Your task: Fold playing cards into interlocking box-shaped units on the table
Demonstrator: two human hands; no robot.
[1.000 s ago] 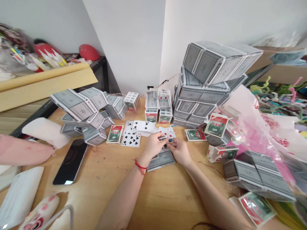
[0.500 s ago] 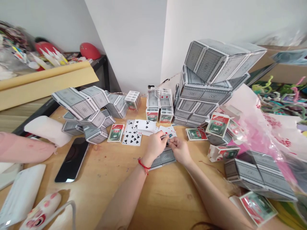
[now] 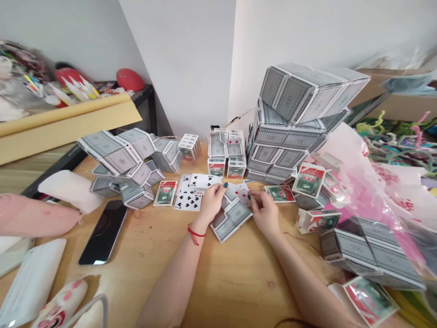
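A flat piece of joined grey-backed playing cards [image 3: 234, 215] lies tilted on the table between my hands, backs up. My left hand [image 3: 212, 202], with a red string bracelet at its wrist, is closed on the piece's upper left edge. At the right corner, the curled fingers of my right hand [image 3: 266, 212] pinch the edge; their exact contact is partly hidden. Just beyond, face-up spade cards [image 3: 191, 196] overlap, and a diamond card [image 3: 241, 192] shows behind the piece. A red-and-green card box [image 3: 165, 193] lies left of the spades, another card box [image 3: 280, 193] right.
A tall stack of card-built blocks [image 3: 283, 132] rises at the back right. A lower card structure [image 3: 119, 159] stands left, behind a phone [image 3: 102, 232]. Card packs [image 3: 225, 155] stand at the back middle. Another card block [image 3: 368, 250] sits at right beside plastic wrapping.
My hands have moved apart, uncovering the joined cards, which have turned and now lie at a slant. The left hand rose slightly; the right shifted right. The view moved slightly.
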